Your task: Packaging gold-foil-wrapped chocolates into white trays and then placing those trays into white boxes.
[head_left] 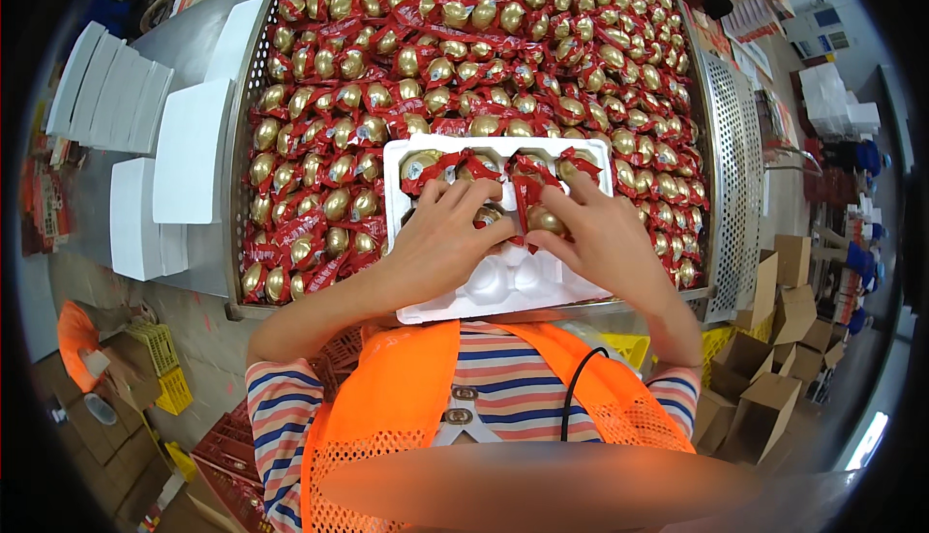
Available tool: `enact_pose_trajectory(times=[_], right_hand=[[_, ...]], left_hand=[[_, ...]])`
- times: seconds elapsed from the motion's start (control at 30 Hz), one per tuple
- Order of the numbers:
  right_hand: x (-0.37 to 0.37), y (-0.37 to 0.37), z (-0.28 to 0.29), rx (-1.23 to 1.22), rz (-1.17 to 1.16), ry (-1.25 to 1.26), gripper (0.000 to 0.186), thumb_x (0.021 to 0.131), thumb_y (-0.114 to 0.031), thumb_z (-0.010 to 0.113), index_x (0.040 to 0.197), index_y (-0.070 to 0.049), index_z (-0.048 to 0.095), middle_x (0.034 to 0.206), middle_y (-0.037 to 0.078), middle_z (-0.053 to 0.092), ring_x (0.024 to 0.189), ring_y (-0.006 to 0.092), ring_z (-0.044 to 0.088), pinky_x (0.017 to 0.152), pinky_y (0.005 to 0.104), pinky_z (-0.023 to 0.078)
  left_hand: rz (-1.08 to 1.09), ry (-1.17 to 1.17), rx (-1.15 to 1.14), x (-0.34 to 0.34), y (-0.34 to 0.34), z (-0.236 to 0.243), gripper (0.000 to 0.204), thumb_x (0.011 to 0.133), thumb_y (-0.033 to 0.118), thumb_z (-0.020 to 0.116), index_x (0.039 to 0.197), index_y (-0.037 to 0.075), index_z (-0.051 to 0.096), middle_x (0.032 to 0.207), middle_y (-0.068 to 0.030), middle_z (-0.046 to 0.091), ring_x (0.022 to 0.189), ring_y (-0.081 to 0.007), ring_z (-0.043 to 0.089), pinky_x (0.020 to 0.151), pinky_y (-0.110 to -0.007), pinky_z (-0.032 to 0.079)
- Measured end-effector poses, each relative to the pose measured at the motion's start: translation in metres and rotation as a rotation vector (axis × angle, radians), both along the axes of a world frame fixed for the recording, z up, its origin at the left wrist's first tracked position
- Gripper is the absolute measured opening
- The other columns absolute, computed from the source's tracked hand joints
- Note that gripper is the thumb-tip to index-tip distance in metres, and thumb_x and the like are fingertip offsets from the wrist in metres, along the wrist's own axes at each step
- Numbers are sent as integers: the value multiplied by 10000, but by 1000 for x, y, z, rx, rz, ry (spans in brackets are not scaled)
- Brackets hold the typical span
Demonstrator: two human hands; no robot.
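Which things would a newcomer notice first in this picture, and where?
Probably the gold, red-wrapped pieces spread in rows across the large metal bin. Next comes the white compartment tray at its near edge, under the left hand and right hand. The orange vest stands out below.

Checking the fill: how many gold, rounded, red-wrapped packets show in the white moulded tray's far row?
4, left to right: left-corner packet, second packet, third packet, right-corner packet. The left hand and right hand may hide others nearer the person.
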State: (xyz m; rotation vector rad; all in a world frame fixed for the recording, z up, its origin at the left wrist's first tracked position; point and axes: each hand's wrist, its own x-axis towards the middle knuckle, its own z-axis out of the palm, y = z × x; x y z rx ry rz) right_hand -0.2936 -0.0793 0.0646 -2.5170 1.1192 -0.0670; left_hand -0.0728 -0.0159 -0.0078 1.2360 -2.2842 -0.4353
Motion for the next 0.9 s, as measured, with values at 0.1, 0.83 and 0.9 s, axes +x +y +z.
enact_pose_trajectory(times=[0.1,0.83,0.9], right_hand=[[8,-12,-5,-13,122,90,419,849,-339,771,1153,-94,619,971,146,594,755,338,685,631,449,554],[-7,1,-7,53,32,-11,482,813,-259,791,1182,-13,603,990,173,632,856,359,690,695,449,572],[-10,7,-13,-31,8,-72,427,810,-222,770,1134,8,613,943,158,613,812,330,686,667,428,574]], left_hand=[[5,9,-21,0,-1,1,262,816,215,776,1062,158,708,1231,-94,549,1116,-263,553,923,-424,367],[-26,77,73,2,-13,14,484,819,231,795,1247,85,622,1148,-107,558,1015,-289,546,879,-431,434],[-5,53,-3,-7,-16,16,513,805,231,802,1263,88,619,1138,-108,557,1002,-291,545,872,-425,446]])
